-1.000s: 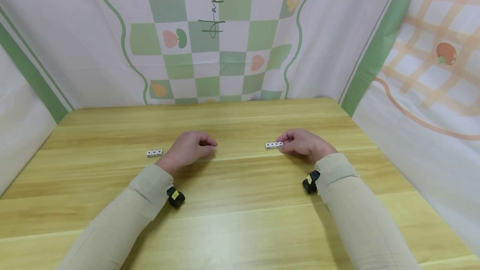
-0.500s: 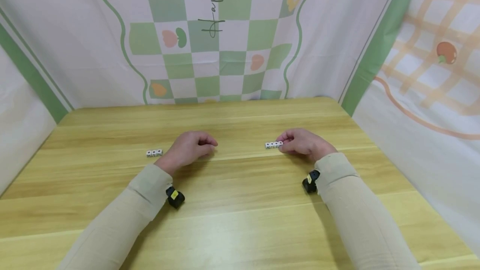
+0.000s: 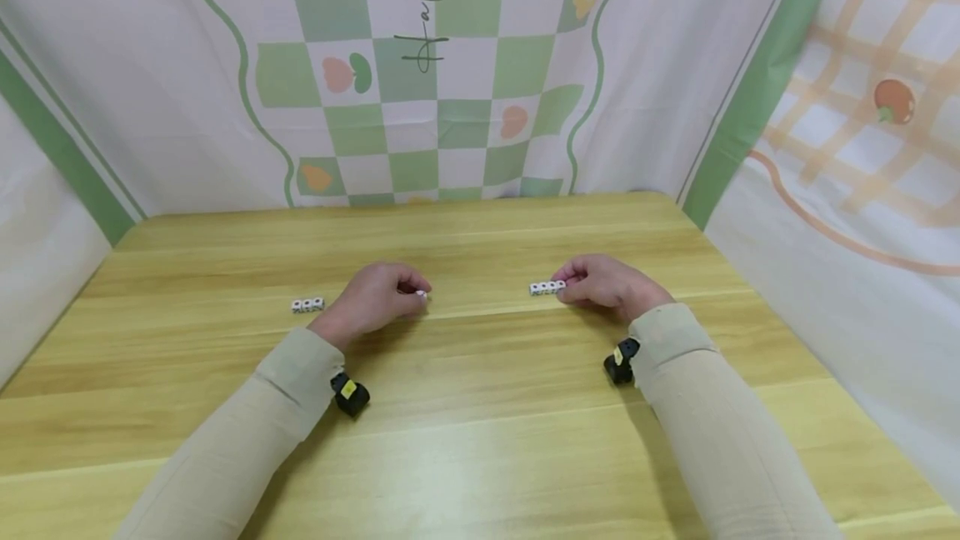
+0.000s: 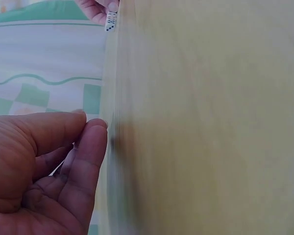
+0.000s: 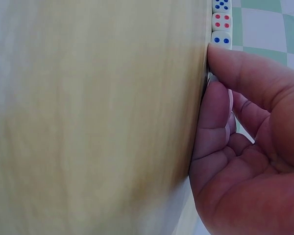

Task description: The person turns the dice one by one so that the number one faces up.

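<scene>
Toward the left of the table in the head view, three white dice (image 3: 307,305) lie in a row. My left hand (image 3: 372,302) is just right of them, thumb and fingers pinched together at a small white die (image 3: 422,295) that shows only partly. In the left wrist view the fingers of the left hand (image 4: 54,166) hide it. My right hand (image 3: 606,283) pinches the right end of another row of several dice (image 3: 546,287). Blue and red dots mark these dice (image 5: 221,22) in the right wrist view, where the right hand (image 5: 255,137) covers the end of the row.
The wooden table (image 3: 480,407) lies under both forearms. A printed green-and-white curtain (image 3: 465,123) hangs along its back edge, and more cloth (image 3: 862,215) hangs at the right. Each wrist carries a small black camera, such as the left one (image 3: 351,394).
A bit of white now shows at my left fingertips, where none showed before. Both hands and the two rows of dice stay almost where they were.
</scene>
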Available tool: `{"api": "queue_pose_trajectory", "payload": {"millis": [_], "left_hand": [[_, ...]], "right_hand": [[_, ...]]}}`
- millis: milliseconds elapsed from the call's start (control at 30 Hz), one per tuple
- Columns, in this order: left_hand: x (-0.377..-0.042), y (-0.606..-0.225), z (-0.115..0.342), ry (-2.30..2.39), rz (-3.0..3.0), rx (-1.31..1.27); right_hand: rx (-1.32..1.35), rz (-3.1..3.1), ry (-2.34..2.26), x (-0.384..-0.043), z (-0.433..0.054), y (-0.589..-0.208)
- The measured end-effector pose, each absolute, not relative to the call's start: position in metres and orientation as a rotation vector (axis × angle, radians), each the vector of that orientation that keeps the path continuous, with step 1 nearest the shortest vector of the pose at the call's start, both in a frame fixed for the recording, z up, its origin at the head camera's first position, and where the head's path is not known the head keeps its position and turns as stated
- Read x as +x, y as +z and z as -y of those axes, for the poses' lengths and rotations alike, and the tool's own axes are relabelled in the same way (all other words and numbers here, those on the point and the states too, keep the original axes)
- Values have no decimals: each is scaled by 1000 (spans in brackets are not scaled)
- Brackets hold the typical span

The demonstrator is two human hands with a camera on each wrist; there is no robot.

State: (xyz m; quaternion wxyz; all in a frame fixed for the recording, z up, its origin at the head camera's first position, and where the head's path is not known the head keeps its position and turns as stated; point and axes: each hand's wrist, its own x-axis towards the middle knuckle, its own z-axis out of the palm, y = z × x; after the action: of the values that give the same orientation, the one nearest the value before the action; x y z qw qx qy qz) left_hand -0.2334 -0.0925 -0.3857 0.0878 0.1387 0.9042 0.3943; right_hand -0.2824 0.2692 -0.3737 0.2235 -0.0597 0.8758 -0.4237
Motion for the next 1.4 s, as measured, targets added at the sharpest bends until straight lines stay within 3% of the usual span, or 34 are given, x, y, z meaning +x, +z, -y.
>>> {"api": "queue_pose_trajectory", "payload": {"millis": [1400], "left_hand": [[-233,-388,94,1184,-2687,424]], "right_hand": [[-147,-2425,-1174,-284,-269,-376]]}}
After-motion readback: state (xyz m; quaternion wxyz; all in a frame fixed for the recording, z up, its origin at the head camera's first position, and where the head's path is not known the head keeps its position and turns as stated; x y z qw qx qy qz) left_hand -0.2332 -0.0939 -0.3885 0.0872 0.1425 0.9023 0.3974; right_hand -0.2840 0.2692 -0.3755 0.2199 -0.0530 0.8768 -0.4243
